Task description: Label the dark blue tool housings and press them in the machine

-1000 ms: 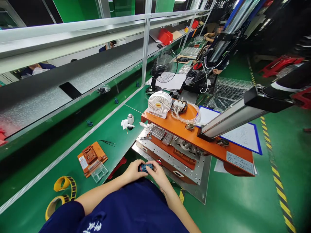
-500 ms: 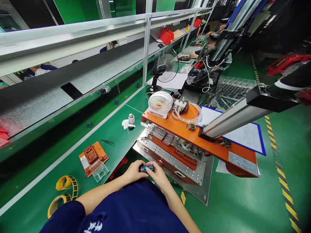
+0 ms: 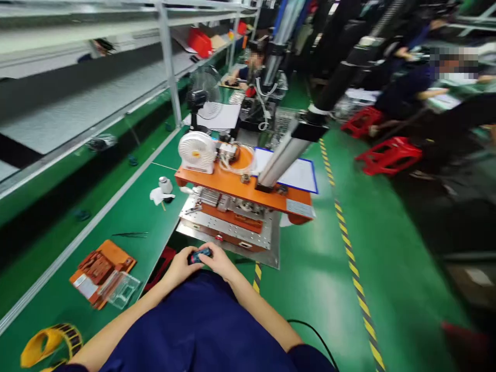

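Close in front of my body, my left hand (image 3: 181, 265) and my right hand (image 3: 218, 260) meet around a small dark blue cylindrical part (image 3: 200, 256) with a reddish band. The fingers of both hands are closed on it, one at each end. Its exact kind is too small and blurred to tell. Just beyond my hands is the front edge of a machine with a perforated metal base (image 3: 228, 227) and an orange top plate (image 3: 232, 182). To the left, an orange fixture (image 3: 120, 256) with a clear hinged cover (image 3: 124, 290) lies on the green bench.
On the bench are tweezers (image 3: 129, 234), a white bottle (image 3: 165, 185), and a yellow tape roll (image 3: 42, 346). A white fan (image 3: 197, 152) stands on the machine, beneath a slanted metal column (image 3: 282, 157). Red stools (image 3: 389, 156) and other people are at the right, beyond striped floor tape (image 3: 351, 258).
My view has swung to the right, so the bench and machine shift left and the red stools show more. Both hands still hold the blue part.
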